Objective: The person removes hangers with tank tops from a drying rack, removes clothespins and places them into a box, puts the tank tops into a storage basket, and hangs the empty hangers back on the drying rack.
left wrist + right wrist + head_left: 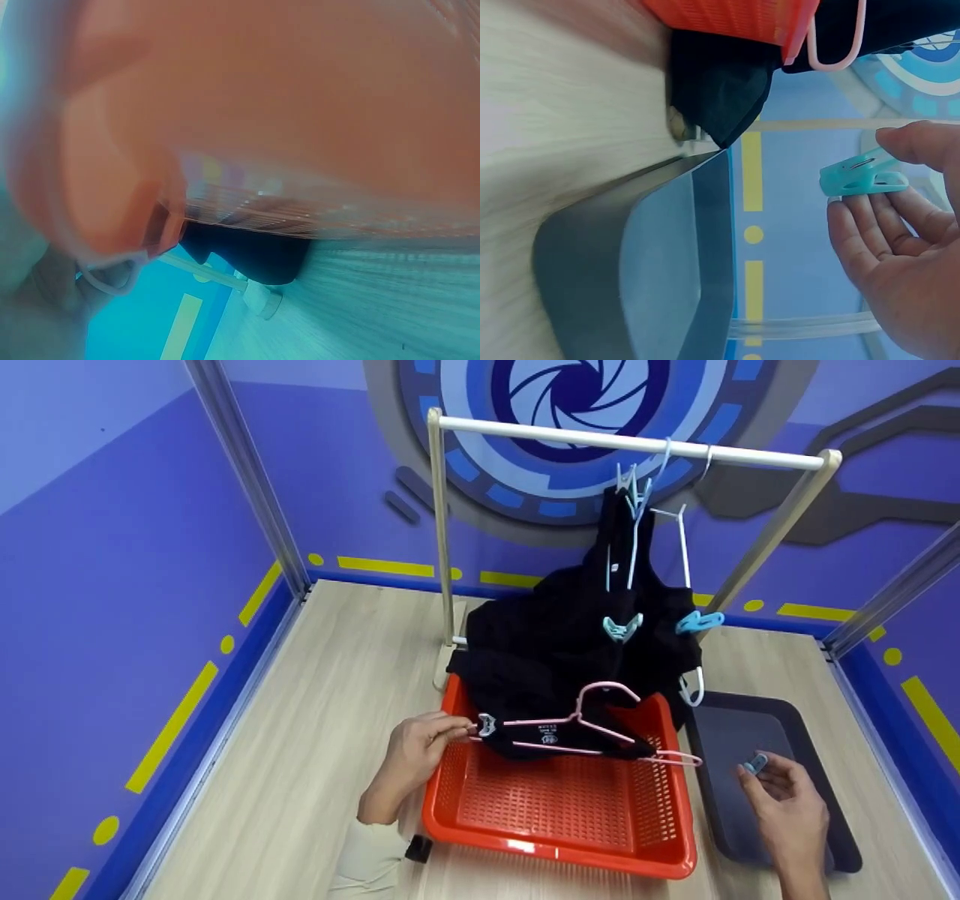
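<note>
My left hand (414,748) pinches the left end of a pink hanger (579,706), right beside a pale clothespin (487,725) clipped there. A black garment (517,690) with a printed label lies along the hanger, over the back of the red basket (559,851). Over the dark grey tray (739,720), my right hand (795,814) holds a teal clothespin (859,174) between thumb and fingers. The left wrist view is mostly filled by the blurred hand.
Behind the basket stands a rack with a white rail (525,429). More black clothing (577,577) hangs there on a blue hanger (634,536) and a white hanger (684,547), with a pale green clothespin (621,628) and a blue clothespin (699,622) on it.
</note>
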### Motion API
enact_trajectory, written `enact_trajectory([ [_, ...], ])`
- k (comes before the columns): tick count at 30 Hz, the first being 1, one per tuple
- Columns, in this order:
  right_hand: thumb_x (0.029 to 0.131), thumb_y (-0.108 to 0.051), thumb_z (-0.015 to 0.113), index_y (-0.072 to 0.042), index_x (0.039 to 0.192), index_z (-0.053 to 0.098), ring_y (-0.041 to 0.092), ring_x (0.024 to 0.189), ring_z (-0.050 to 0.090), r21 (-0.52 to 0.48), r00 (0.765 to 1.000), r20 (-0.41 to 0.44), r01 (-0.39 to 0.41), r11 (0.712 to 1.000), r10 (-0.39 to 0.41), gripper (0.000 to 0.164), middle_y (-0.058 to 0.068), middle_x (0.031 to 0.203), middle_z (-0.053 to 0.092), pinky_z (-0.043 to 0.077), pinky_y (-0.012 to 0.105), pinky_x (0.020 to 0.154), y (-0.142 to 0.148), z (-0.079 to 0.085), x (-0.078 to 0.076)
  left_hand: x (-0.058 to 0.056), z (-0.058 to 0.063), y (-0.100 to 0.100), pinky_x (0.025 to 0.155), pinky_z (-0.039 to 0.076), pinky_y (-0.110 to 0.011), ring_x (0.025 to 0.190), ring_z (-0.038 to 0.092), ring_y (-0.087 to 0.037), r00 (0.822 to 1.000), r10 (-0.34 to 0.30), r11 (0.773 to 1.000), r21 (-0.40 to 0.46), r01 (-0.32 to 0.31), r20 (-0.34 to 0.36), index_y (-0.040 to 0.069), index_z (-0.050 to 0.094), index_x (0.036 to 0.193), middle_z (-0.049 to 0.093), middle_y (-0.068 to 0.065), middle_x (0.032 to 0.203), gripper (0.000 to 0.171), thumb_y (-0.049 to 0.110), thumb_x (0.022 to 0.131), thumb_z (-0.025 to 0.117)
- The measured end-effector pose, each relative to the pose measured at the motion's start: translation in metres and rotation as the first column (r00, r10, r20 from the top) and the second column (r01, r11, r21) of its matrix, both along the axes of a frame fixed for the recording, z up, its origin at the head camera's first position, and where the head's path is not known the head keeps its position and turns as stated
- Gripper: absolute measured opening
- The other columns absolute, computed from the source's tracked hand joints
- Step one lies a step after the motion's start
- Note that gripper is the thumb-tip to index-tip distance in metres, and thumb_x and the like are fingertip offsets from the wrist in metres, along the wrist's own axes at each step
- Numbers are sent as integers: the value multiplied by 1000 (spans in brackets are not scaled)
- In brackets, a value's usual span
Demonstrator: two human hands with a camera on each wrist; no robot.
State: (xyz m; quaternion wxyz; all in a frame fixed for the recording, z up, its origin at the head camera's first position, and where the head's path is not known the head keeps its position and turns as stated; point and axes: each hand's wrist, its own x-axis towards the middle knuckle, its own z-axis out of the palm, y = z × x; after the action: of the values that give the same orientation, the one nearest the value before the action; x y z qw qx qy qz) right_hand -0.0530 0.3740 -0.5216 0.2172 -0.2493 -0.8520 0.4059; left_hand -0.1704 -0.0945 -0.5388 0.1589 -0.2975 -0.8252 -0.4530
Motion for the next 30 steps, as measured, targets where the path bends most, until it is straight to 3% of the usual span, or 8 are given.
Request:
enact_trajectory([
  [6, 96, -13, 80, 4, 134, 63, -21, 80, 47, 33, 997, 68, 22, 999, -24, 45, 26, 122, 68, 42, 3, 67, 6, -7, 2, -1, 0, 1, 76, 60, -35, 85, 73, -14, 999, -2, 1000, 9, 3, -32, 8, 84, 104, 78, 0, 95, 12, 10, 94, 77],
  [11, 97, -16, 79, 5, 135, 61, -20, 78, 44, 40, 989, 142, 26, 999, -31, 47, 28, 123, 68, 40, 5, 65, 13, -13, 2, 0, 0, 1, 76, 60, -34, 85, 74, -15, 1000, -3, 1000, 12, 3, -17, 8, 84, 104, 78, 0, 95, 12, 10, 95, 76],
  [14, 96, -14, 78, 6, 135, 61, -11, 81, 51, 60, 983, 180, 30, 998, -40, 46, 29, 123, 68, 38, 5, 63, 16, -17, 2, 0, 0, 1, 76, 60, -33, 85, 74, -14, 1000, -5, 1000, 19, 5, -6, 8, 84, 104, 78, 1, 94, 12, 9, 95, 76],
  [16, 96, -13, 77, 8, 135, 61, 5, 87, 62, 66, 978, 207, 29, 997, -42, 47, 30, 124, 68, 39, 8, 64, 18, -20, 1, 0, -1, 1, 77, 60, -32, 86, 74, -13, 1000, -6, 1000, 22, 6, -2, 8, 84, 104, 78, 2, 94, 12, 9, 95, 77],
  [18, 96, -12, 75, 10, 135, 59, 26, 98, 68, 67, 971, 235, 22, 998, -37, 47, 32, 125, 66, 45, 17, 72, 19, -23, 0, 0, -1, 1, 76, 61, -32, 86, 74, -13, 1000, -7, 1000, 26, 7, -3, 9, 84, 104, 78, 2, 94, 12, 8, 94, 77],
  [20, 97, -11, 74, 13, 136, 56, 42, 110, 65, 55, 964, 266, 9, 998, -24, 49, 35, 127, 62, 52, 33, 82, 20, -26, -1, 0, -1, 2, 76, 60, -31, 86, 74, -13, 1000, -6, 1000, 26, 6, -7, 9, 84, 104, 78, 2, 94, 12, 8, 94, 78],
  [24, 97, -8, 71, 17, 136, 51, 54, 118, 57, 28, 949, 315, -14, 1000, 5, 51, 39, 129, 55, 46, 63, 97, 22, -32, -1, 0, 0, 2, 76, 60, -32, 86, 74, -13, 1000, -3, 1000, 26, 4, -15, 9, 84, 103, 78, 2, 94, 12, 9, 94, 78],
  [30, 95, -6, 70, 20, 136, 49, 56, 118, 55, 41, 925, 380, -37, 999, 19, 53, 39, 126, 53, 46, 65, 97, 24, -40, 0, 0, 0, 2, 76, 60, -33, 86, 74, -12, 1000, -1, 1000, 24, 1, -7, 9, 84, 103, 77, 2, 93, 12, 9, 93, 78],
])
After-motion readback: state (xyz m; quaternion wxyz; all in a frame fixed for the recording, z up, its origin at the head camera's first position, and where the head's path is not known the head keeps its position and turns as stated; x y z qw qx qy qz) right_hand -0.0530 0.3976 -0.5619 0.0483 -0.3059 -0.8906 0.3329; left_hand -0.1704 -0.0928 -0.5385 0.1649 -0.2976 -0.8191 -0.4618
